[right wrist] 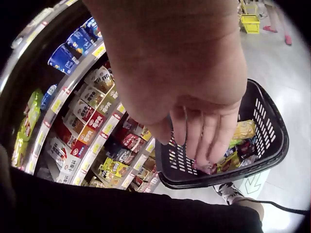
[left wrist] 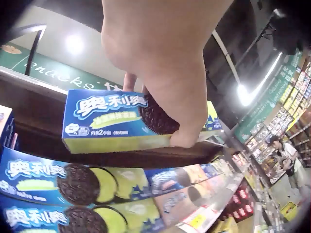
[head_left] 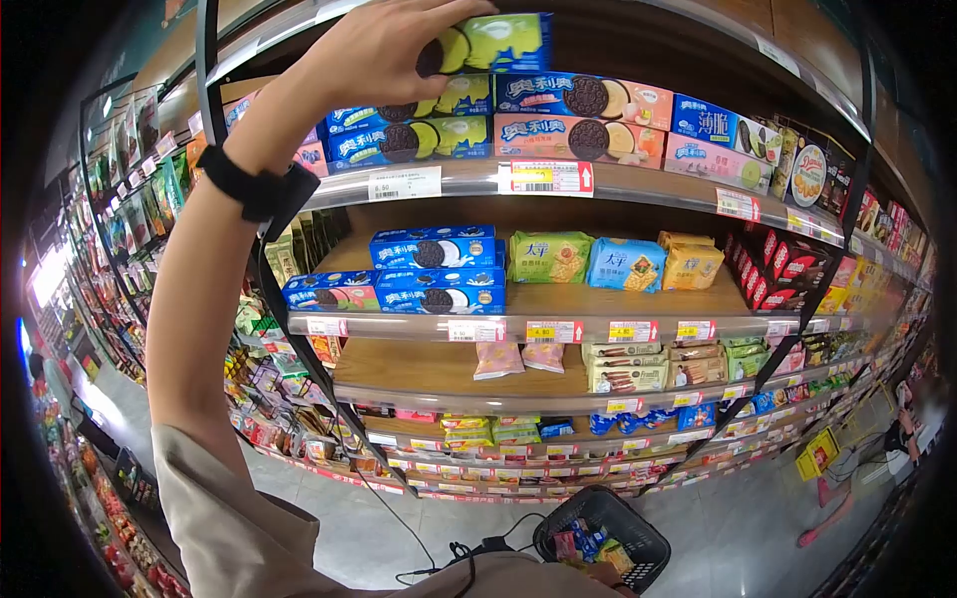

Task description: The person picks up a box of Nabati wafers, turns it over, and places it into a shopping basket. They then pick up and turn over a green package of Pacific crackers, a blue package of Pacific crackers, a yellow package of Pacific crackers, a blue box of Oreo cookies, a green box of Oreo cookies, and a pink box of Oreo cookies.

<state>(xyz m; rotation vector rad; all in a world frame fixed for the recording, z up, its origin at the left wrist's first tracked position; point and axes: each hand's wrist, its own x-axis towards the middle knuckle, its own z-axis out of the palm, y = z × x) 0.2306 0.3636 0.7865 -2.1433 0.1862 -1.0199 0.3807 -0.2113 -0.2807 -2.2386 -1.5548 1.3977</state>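
Up at the top shelf, my left hand (head_left: 384, 55) grips a blue-and-green cookie box (head_left: 503, 42) from above, thumb on one side and fingers on the other. In the left wrist view the held box (left wrist: 104, 116) is level above a stack of matching cookie boxes (left wrist: 31, 177). Down low, my right hand (right wrist: 189, 92) hangs with loose fingers over a black shopping basket (right wrist: 277, 158). Its fingertips overlap the snack packets (right wrist: 243, 130) inside the basket in the right wrist view.
Pink-and-blue cookie boxes (head_left: 583, 140) stand right of the green ones. One shelf lower are blue cookie boxes (head_left: 439, 289) and cracker packs (head_left: 626, 264). A shelf edge with price tags (head_left: 404, 183) runs below the stack. A cable (head_left: 384, 498) hangs near the floor.
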